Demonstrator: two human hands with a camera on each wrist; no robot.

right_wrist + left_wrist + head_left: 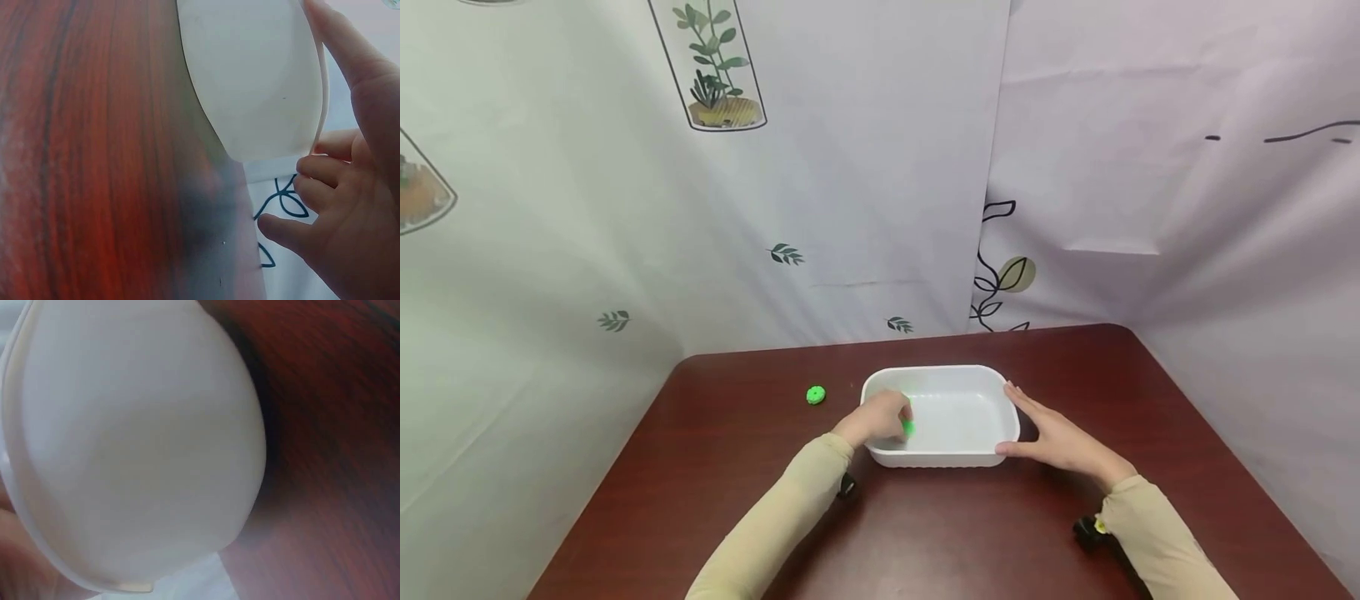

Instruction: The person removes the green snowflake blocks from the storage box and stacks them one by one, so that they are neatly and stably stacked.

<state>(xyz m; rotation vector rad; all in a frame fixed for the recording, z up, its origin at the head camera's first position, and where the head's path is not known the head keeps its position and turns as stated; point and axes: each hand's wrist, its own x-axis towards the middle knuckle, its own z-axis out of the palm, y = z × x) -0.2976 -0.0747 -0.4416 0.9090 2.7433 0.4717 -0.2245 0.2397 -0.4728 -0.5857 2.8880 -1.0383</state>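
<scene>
A white rectangular tray (970, 373) stands at the middle of a dark red wooden table (730, 467). My left hand (887, 418) reaches over the tray's left rim and pinches a small green piece (909, 428) just inside it. A second round green piece (816, 395) lies on the table to the left of the tray. My right hand (1037, 429) rests against the tray's right side, fingers fairly straight and thumb at the front corner. The right wrist view shows the tray's outer wall (262, 81) with the right hand (344, 187) beside it. The tray wall (131, 444) fills the left wrist view.
Printed cloth sheets (865, 167) hang close behind and on both sides of the table. Bare tabletop (970, 533) lies in front of the tray between my two sleeves. The table's back edge is just behind the tray.
</scene>
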